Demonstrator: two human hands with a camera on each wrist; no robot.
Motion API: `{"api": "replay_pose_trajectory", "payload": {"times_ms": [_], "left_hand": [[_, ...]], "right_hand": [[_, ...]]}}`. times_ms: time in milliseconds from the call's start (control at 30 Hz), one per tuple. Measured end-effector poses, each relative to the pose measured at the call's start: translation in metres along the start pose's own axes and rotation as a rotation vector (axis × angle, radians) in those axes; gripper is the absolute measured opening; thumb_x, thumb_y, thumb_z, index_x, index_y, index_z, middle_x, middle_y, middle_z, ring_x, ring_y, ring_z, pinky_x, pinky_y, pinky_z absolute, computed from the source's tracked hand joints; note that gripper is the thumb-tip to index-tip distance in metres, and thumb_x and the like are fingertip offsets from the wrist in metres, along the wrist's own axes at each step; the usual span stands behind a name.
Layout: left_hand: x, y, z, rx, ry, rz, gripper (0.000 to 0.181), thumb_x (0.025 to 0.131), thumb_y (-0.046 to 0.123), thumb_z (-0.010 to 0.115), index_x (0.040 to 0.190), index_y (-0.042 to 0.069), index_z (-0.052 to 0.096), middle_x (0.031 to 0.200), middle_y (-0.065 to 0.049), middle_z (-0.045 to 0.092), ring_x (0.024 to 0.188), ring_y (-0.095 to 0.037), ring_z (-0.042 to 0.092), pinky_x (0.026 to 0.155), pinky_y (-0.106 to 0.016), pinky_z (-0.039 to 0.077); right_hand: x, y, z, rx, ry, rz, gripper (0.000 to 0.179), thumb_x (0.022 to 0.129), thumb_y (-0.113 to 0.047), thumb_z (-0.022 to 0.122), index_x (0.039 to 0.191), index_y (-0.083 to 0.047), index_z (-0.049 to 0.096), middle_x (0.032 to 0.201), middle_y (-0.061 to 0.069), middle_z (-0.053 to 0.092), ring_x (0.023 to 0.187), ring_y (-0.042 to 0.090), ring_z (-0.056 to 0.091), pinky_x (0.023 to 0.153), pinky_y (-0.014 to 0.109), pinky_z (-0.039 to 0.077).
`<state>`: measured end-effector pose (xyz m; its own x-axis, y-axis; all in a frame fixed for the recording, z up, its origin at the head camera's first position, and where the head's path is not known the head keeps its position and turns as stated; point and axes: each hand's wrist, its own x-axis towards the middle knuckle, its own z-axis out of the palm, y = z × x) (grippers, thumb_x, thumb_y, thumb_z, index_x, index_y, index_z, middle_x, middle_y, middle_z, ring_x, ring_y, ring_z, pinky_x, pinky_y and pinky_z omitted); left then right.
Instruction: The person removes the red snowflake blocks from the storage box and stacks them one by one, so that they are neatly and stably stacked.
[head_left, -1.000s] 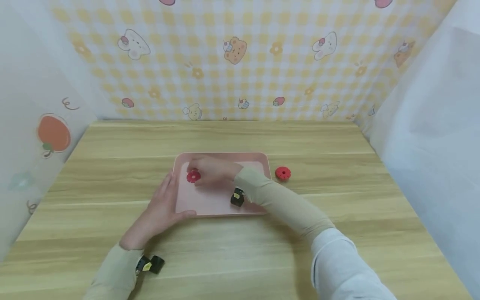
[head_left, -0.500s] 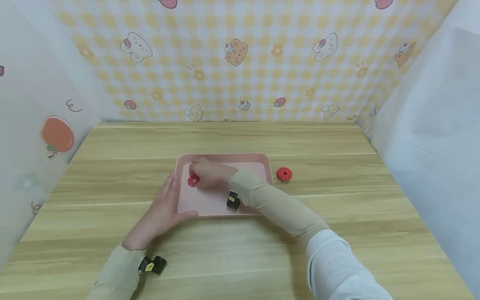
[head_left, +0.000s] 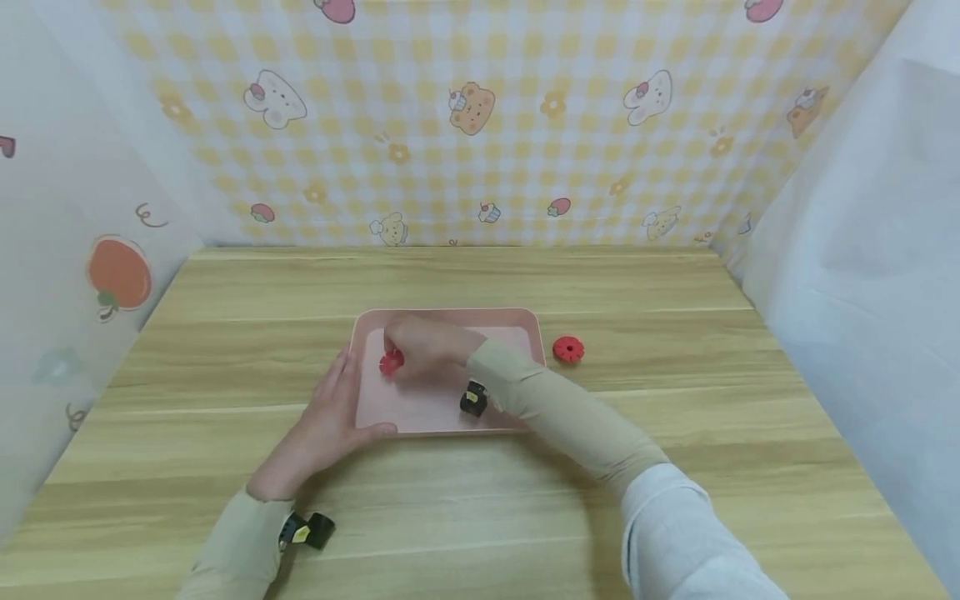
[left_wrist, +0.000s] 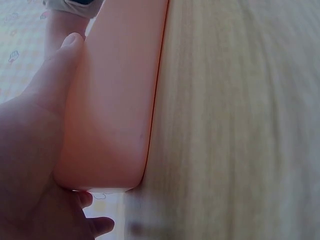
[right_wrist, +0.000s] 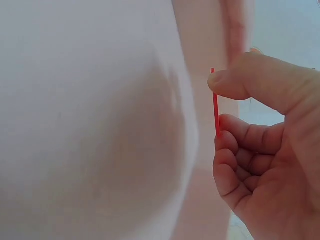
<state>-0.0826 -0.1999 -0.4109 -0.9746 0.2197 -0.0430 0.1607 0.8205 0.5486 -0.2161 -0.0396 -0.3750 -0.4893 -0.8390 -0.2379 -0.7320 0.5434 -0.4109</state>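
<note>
- Red flower disc: pinched edge-on between thumb and curled fingers of the right hand, just above the pink tray, near its left end.
- Left hand: grips the tray's near-left corner, thumb on the rim.
- Red ring: on the table just right of the tray.

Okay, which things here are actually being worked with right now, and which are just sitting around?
In use:
- thin red flower piece, pinched by the right hand over the tray
- pink tray, its near left corner gripped by the left hand

Lying about:
- round red piece on the wooden table, right of the tray
</note>
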Motion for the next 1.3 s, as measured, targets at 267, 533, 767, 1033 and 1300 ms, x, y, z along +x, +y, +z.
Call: {"api": "replay_pose_trajectory", "payload": {"times_ms": [267,533,767,1033,1300], "left_hand": [[0.001,0.001,0.002,0.0,0.016,0.018,0.124,0.074,0.05,0.078,0.15,-0.006,-0.002,0.157,-0.029,0.001,0.141,-0.049,0.009,0.109,-0.067,0.019],[0.005,-0.002,0.005,0.026,0.001,0.025,0.123,0.074,0.055,0.075,0.15,-0.007,0.0,0.157,-0.029,0.0,0.143,-0.048,0.006,0.11,-0.066,0.017],[0.007,0.0,0.004,0.047,-0.001,0.028,0.124,0.075,0.058,0.072,0.149,-0.01,0.0,0.155,-0.032,0.002,0.142,-0.049,0.007,0.111,-0.066,0.016],[0.007,0.001,0.001,0.075,0.006,0.013,0.126,0.074,0.059,0.072,0.149,-0.007,-0.004,0.155,-0.033,0.005,0.14,-0.051,0.012,0.105,-0.074,0.014],[0.007,0.002,-0.001,0.067,-0.018,-0.002,0.127,0.075,0.062,0.07,0.149,-0.006,-0.006,0.155,-0.032,0.001,0.142,-0.05,0.006,0.105,-0.074,0.01]], "right_hand": [[-0.029,0.013,-0.02,0.046,-0.011,0.061,0.018,0.085,-0.024,0.071,0.092,-0.014,0.058,0.086,-0.001,0.056,0.076,0.013,0.052,0.069,0.021,0.046],[-0.053,0.027,-0.034,-0.061,0.023,0.111,0.028,0.084,-0.026,0.071,0.103,-0.008,0.06,0.094,0.001,0.057,0.085,0.015,0.052,0.075,0.022,0.047],[-0.08,0.048,-0.043,-0.025,0.094,0.162,0.032,0.082,-0.021,0.071,0.107,-0.005,0.059,0.098,0.003,0.058,0.087,0.017,0.053,0.078,0.024,0.048],[-0.119,0.073,-0.051,0.001,0.182,0.243,0.033,0.082,-0.02,0.072,0.108,-0.003,0.06,0.1,0.006,0.061,0.088,0.02,0.054,0.081,0.029,0.05],[-0.155,0.099,-0.044,0.049,0.205,0.342,0.036,0.082,-0.022,0.073,0.109,-0.003,0.06,0.103,0.008,0.06,0.092,0.022,0.055,0.086,0.034,0.051]]}}
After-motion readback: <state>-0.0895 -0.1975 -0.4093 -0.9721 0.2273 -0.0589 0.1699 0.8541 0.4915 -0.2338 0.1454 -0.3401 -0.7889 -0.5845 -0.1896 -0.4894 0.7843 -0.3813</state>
